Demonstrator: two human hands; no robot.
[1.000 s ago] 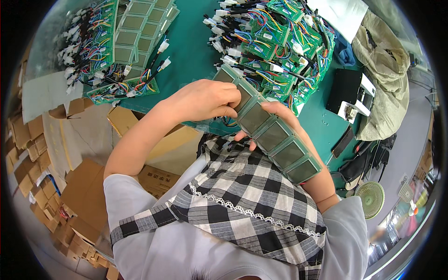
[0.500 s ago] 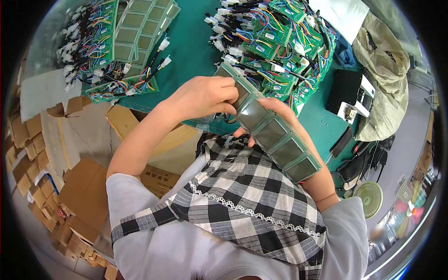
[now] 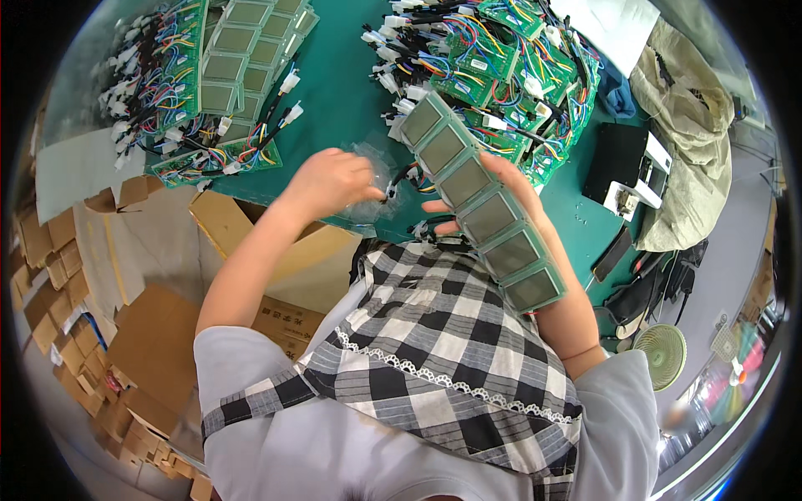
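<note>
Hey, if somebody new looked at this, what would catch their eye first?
Probably the strip of six grey panels slanting across the middle, held in the right hand. Next, the heap of green circuit boards with tangled coloured wires, beyond it on the green table. The black-and-white checked apron also stands out, low in the centre.

From my station I can see dark printed characters (image 3: 282, 318) on a brown carton (image 3: 269, 331) left of centre. The small pale labels (image 3: 479, 65) on the green circuit boards (image 3: 493, 73) are too tiny for me to read.
</note>
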